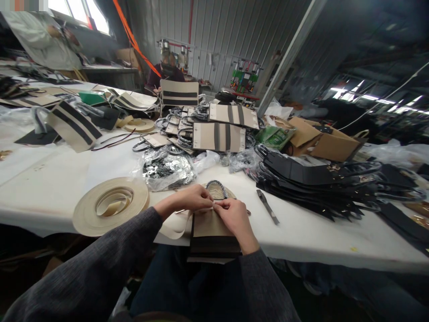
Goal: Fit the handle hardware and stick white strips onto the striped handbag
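A beige bag panel (pixel 209 226) with a dark band lies at the table's front edge, its lower end jutting over toward my lap. My left hand (pixel 197 197) and my right hand (pixel 233 219) meet at its far end, fingertips pinched together. A small whitish bit shows between them, too small to name. Just beyond the fingers rises a looped handle (pixel 217 183) in clear wrap. A strip of cream tape (pixel 172 226) curls beside the panel's left side, under my left wrist.
A cream tape roll (pixel 110 205) lies left, a utility knife (pixel 267 206) right. Stacked black bag panels (pixel 301 179) fill the right side. Ahead are a plastic bag of metal pieces (pixel 167 169) and piled beige panels (pixel 219 136). Another person (pixel 166 74) sits across the table.
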`<state>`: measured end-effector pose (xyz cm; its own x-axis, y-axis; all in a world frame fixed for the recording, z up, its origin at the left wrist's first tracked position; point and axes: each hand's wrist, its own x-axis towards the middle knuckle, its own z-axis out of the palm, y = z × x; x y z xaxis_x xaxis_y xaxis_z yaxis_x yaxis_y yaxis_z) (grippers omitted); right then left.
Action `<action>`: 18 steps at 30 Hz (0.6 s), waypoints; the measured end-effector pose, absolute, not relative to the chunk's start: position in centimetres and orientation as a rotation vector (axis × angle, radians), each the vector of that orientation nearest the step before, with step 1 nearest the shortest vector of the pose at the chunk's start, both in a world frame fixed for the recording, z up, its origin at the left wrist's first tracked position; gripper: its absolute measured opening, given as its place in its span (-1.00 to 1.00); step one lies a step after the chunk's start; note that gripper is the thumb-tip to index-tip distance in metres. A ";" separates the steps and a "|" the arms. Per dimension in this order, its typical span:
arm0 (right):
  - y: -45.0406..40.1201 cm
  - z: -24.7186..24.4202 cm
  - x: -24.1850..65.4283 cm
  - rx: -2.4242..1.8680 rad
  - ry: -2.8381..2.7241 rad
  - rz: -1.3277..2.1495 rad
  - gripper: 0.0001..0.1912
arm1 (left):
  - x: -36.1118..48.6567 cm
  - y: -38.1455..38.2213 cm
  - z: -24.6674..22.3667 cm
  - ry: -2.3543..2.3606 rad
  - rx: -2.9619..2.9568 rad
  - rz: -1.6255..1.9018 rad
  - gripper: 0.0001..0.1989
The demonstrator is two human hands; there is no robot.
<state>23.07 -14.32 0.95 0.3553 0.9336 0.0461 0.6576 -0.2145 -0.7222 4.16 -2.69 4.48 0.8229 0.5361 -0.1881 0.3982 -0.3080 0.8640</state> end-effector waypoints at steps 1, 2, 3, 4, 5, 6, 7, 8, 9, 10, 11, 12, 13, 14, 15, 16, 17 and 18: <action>-14.3 0.9 23.1 -1.967 -1.374 0.535 -0.89 | 4.2 -2.8 4.7 0.746 1.931 0.155 -0.67; -14.3 0.8 23.1 -1.973 -1.369 0.535 -0.90 | 4.3 -2.9 4.9 0.785 1.931 0.151 -0.70; -14.3 0.8 23.1 -1.978 -1.365 0.537 -0.90 | 4.3 -2.9 5.1 0.820 1.940 0.148 -0.72; -14.3 0.8 23.1 -1.980 -1.364 0.539 -0.89 | 4.3 -2.9 5.2 0.850 1.953 0.144 -0.74; -14.3 0.8 23.1 -1.980 -1.366 0.537 -0.89 | 4.4 -2.9 5.3 0.869 1.965 0.139 -0.74; -14.3 0.7 23.1 -1.979 -1.372 0.532 -0.88 | 4.3 -2.8 5.3 0.880 1.969 0.132 -0.74; -14.3 0.7 23.1 -1.977 -1.377 0.525 -0.88 | 4.3 -2.8 5.3 0.881 1.965 0.123 -0.72; -14.3 0.7 23.1 -1.973 -1.383 0.520 -0.88 | 4.3 -2.7 5.2 0.875 1.955 0.113 -0.70; -14.2 0.7 23.1 -1.969 -1.387 0.516 -0.88 | 4.3 -2.7 5.1 0.848 1.946 0.106 -0.67; -14.2 0.6 23.2 -1.966 -1.389 0.513 -0.88 | 4.2 -2.7 5.0 0.800 1.941 0.101 -0.65; -14.2 0.5 23.2 -1.962 -1.391 0.514 -0.88 | 4.2 -2.7 4.8 0.746 1.939 0.096 -0.63; -14.2 0.4 23.3 -1.958 -1.392 0.517 -0.89 | 4.2 -2.7 4.8 0.693 1.939 0.090 -0.61; -14.2 0.4 23.3 -1.954 -1.392 0.521 -0.89 | 4.3 -2.8 4.7 0.652 1.939 0.085 -0.60; -14.2 0.3 23.3 -1.952 -1.394 0.528 -0.89 | 4.3 -2.8 4.7 0.635 1.937 0.080 -0.60; -14.2 0.3 23.4 -1.950 -1.393 0.535 -0.88 | 4.4 -2.8 4.7 0.647 1.932 0.079 -0.60; -14.2 0.4 23.4 -1.948 -1.393 0.538 -0.88 | 4.5 -2.8 4.7 0.685 1.926 0.083 -0.61; -14.2 0.4 23.3 -1.948 -1.392 0.538 -0.88 | 4.6 -2.8 4.7 0.736 1.918 0.093 -0.63; -14.2 0.5 23.3 -1.949 -1.389 0.536 -0.88 | 4.6 -2.8 4.8 0.790 1.908 0.104 -0.66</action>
